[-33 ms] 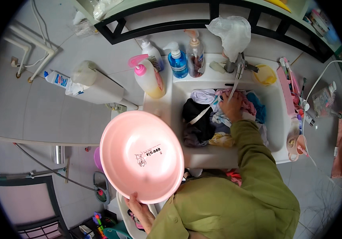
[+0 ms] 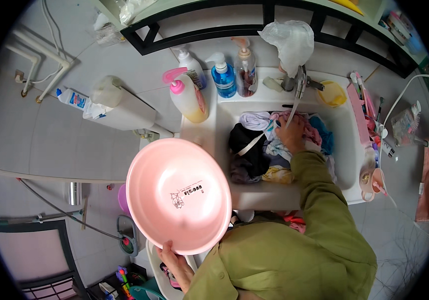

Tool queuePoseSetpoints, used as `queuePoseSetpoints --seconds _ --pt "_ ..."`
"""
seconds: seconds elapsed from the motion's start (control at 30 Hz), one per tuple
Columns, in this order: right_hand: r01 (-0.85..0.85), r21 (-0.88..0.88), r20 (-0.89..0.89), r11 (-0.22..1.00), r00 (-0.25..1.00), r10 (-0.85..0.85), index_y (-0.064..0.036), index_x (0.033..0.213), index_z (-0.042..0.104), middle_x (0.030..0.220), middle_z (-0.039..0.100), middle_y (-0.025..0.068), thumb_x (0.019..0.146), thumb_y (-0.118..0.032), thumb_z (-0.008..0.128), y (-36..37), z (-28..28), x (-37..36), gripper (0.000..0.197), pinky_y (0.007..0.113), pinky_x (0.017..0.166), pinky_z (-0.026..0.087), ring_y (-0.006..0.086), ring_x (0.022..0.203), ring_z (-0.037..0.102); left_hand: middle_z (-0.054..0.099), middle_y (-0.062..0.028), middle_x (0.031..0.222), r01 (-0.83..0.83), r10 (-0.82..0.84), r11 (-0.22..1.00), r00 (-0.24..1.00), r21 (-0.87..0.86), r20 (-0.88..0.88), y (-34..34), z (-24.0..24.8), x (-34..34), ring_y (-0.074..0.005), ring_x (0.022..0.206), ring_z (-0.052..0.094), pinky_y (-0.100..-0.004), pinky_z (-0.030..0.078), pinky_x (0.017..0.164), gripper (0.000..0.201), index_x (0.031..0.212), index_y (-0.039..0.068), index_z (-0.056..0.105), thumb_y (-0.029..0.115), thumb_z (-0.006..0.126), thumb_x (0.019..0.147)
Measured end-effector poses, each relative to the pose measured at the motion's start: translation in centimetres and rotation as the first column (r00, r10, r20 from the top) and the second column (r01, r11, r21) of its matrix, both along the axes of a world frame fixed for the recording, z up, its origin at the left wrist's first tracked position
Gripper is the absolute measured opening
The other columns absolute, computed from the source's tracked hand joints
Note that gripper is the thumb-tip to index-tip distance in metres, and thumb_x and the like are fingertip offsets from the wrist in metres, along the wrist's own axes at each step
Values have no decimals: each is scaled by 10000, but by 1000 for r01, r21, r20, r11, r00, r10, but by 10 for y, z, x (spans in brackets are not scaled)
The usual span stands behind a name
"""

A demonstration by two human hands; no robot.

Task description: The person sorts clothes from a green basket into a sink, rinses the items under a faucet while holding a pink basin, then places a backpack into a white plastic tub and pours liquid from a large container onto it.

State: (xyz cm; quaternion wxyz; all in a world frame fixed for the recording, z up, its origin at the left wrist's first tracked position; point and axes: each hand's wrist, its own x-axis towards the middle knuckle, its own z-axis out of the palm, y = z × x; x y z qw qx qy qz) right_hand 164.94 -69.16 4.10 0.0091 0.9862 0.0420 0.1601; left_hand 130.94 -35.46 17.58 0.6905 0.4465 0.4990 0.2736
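Note:
My left hand (image 2: 175, 266) grips the lower rim of a round pink plastic basin (image 2: 149, 200), its thumb over the edge. The basin is tilted, its inside facing up at me, with a small printed drawing at its bottom and nothing in it. In the white sink (image 2: 347, 167) lies a heap of mixed clothes (image 2: 277, 147), black, white, pink, blue and yellow. My right hand (image 2: 290, 136) rests on the heap, fingers stretched out and partly hidden among the cloth. From the metal faucet (image 2: 300, 82) a thin stream of water falls beside its fingers.
Pump bottles, one with a pink top (image 2: 188, 100) and one blue (image 2: 223, 82), stand at the sink's back left. A yellow soap dish (image 2: 332, 94) sits behind the basin's right corner. A pink cup (image 2: 369, 181) is on the right rim. A black-framed shelf (image 2: 199, 36) overhangs the back.

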Motion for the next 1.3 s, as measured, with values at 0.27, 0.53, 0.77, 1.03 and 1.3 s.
queuePoseSetpoints --seconds 0.27,0.53,0.77,1.03,1.3 --pt "-233 55 19 971 973 232 -62 1038 534 1196 410 180 676 -446 577 62 56 -57 529 550 867 272 358 1122 339 472 -137 1055 92 -93 995 994 29 60 12 -7 -25 -236 945 504 -331 458 778 510 1177 14 346 0 439 676" --pt "-109 430 -345 896 897 275 -62 928 515 945 540 169 599 -261 652 118 13 -85 408 421 708 443 357 951 472 495 -143 1030 17 -16 1000 993 -7 113 9 -7 -34 -234 900 523 -315 460 763 505 1117 -23 399 -62 452 617" --pt "3 703 -2 712 1000 -3 -72 1013 555 762 600 157 621 -254 592 32 45 -49 434 351 636 446 284 678 577 493 -146 1025 14 -11 1000 995 -25 101 27 -1 -39 -233 910 514 -323 452 777 510 1120 -23 397 -50 464 615" --pt "205 491 -63 847 978 -200 -106 1045 559 931 582 143 717 -128 502 -45 88 -52 334 343 746 423 282 877 542 490 -151 1028 42 -40 999 992 -20 122 33 -1 -43 -243 910 514 -329 443 793 510 1118 -31 394 -50 461 612" --pt "134 753 -83 644 991 -109 -161 1112 512 1132 480 118 739 -230 490 1 82 -54 380 457 789 387 337 1017 455 458 -113 1101 145 -152 987 980 63 127 36 -13 -62 -195 987 467 -314 397 820 496 1184 4 351 53 456 702"
